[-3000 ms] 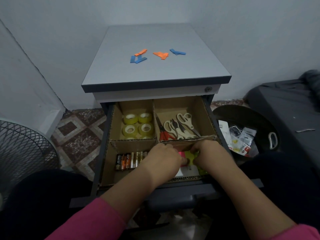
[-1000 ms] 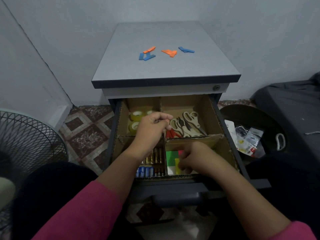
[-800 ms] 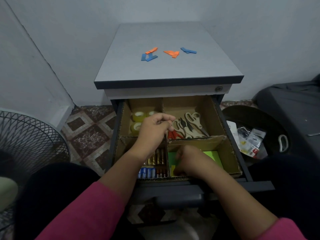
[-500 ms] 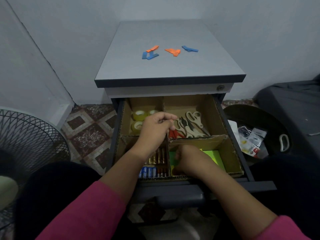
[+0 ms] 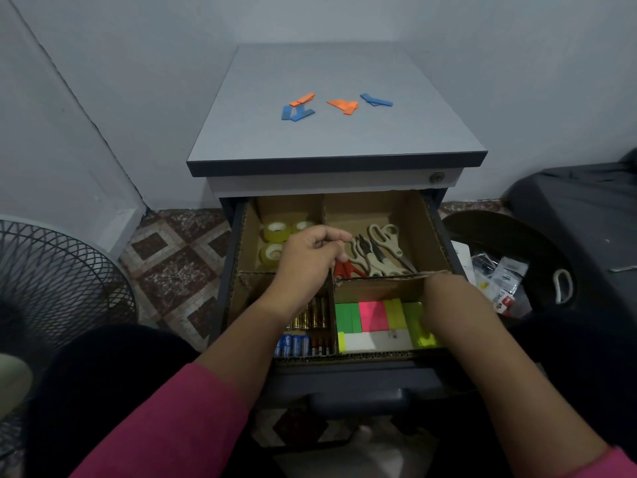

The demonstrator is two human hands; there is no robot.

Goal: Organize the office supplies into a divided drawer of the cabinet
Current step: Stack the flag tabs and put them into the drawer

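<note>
Sticky notes going square in the drawer's front-right compartment

Right hand [image 5: 448,301] is down at the right end of the sticky notes [image 5: 374,317], fingers curled over the yellow-green pad there; whether that grip actually pinches it or just nudges it, I cannot tell. Left hand [image 5: 306,260] sits on the centre divider [image 5: 331,291], fingers curled round its top edge, steadying it. The notes lie in a row running left to right across the compartment, so the row stretches leftward from the right hand, which is clearly the nearer one. Tape rolls [image 5: 275,241] back-left, scissors [image 5: 375,251] back-right, batteries [image 5: 306,331] front-left. Blue and orange tabs [image 5: 339,104] wait on the cabinet top [image 5: 262,139], well behind both hands: likely the next reach.
</note>
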